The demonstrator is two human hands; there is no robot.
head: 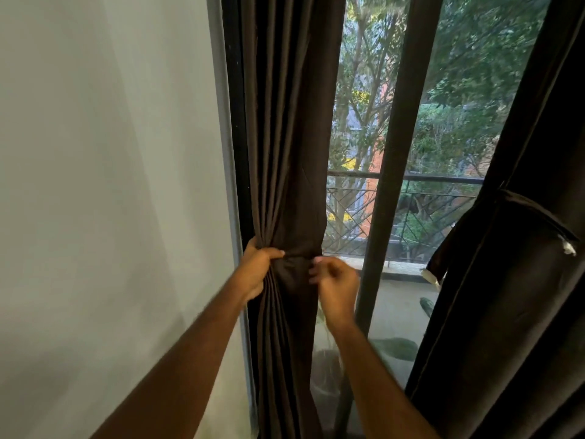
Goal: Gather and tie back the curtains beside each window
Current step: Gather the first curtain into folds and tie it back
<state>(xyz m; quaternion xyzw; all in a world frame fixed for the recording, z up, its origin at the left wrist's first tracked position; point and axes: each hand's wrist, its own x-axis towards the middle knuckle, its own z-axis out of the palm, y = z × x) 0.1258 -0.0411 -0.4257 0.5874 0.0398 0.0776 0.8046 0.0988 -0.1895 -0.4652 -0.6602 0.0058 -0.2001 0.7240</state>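
Note:
A dark brown curtain (285,137) hangs at the left side of the window, bunched into a narrow waist at about hand height. My left hand (256,270) grips the gathered folds from the left, thumb across the front. My right hand (335,286) is at the right of the waist with fingers curled, pinching a dark band or fold of fabric; what it holds exactly is blurred. A second dark curtain (512,296) stands at the right, with a fabric tie-back strap (538,217) wrapped round it and its loose end (433,267) hanging down.
A grey-white wall (110,185) fills the left. The dark window frame post (389,169) stands between the curtains. Beyond the glass are a balcony railing (443,182), trees and a potted plant (329,369) low down.

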